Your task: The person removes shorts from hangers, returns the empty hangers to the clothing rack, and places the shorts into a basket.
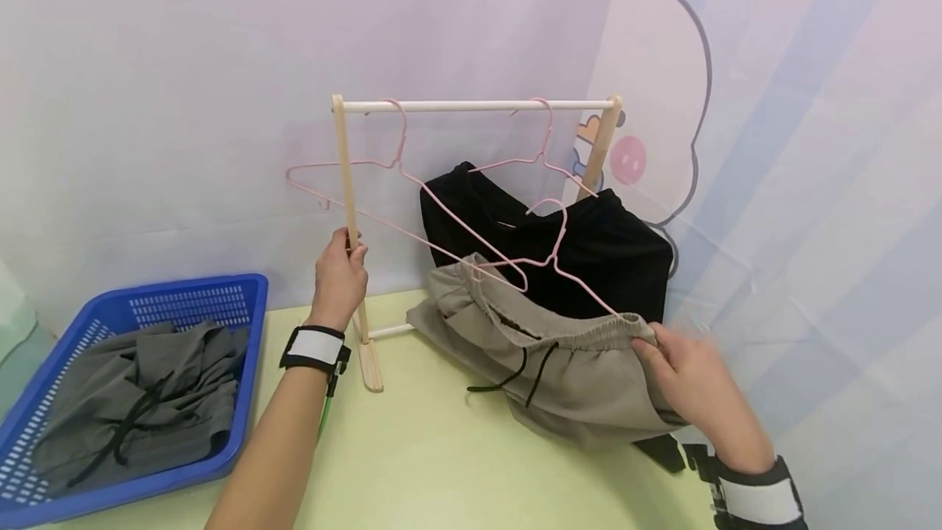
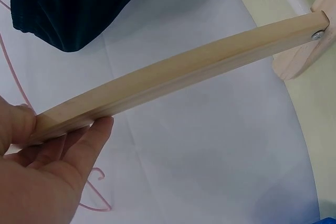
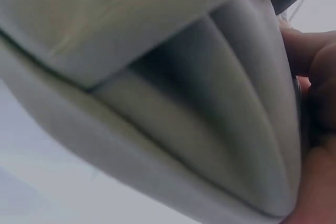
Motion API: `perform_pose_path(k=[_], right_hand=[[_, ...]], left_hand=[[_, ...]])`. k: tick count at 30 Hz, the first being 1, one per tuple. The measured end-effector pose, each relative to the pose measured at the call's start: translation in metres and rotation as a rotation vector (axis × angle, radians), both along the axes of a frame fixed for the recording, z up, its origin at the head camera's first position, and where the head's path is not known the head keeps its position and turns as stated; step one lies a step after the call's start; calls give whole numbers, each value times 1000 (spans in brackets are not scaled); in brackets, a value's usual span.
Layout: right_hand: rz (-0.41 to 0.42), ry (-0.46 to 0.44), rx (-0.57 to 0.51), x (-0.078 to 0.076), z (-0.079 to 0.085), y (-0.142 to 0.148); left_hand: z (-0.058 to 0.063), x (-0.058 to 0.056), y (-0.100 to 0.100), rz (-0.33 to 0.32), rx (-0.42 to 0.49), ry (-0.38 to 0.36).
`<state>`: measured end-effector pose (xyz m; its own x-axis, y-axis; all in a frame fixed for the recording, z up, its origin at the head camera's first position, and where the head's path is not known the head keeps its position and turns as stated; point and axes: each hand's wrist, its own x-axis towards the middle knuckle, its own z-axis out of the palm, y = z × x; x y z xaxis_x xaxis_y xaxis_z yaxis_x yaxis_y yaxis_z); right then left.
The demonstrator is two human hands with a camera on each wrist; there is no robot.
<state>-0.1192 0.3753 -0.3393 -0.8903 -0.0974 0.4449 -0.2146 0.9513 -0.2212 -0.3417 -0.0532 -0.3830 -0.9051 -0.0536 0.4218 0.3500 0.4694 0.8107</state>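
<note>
My left hand (image 1: 340, 280) holds the left wooden upright (image 1: 346, 178) of a small garment rack, thumb on one side and fingers on the other in the left wrist view. At the right, my right hand (image 1: 695, 375) pinches the elastic waistband of beige drawstring shorts (image 1: 589, 383). A pink hanger (image 1: 553, 256) sits in that waistband, its hook apart from the rack's white rod (image 1: 471, 106). Behind the shorts, a black garment (image 1: 589, 268) hangs from another pink hanger (image 1: 543, 155) on the rod. In the right wrist view, beige folds (image 3: 210, 103) largely fill the picture.
An unoccupied pink hanger (image 1: 397, 162) hangs at the rod's left, jutting forward over the shorts. A blue basket (image 1: 253, 350) at the left holds a dark grey garment (image 1: 147, 399) with a black cord. The pale green tabletop (image 1: 412, 448) lies in front, curtains behind.
</note>
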Motion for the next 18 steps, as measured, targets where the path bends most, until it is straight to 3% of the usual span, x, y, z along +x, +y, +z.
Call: perform_pose_path(k=[11,18], right_hand=[[22,-108,-49,26,-25,10],[44,-135,-106,38,-22,11]], left_hand=[[0,1,0,0,-10,0],[1,1,-3,-19,-9,-5]])
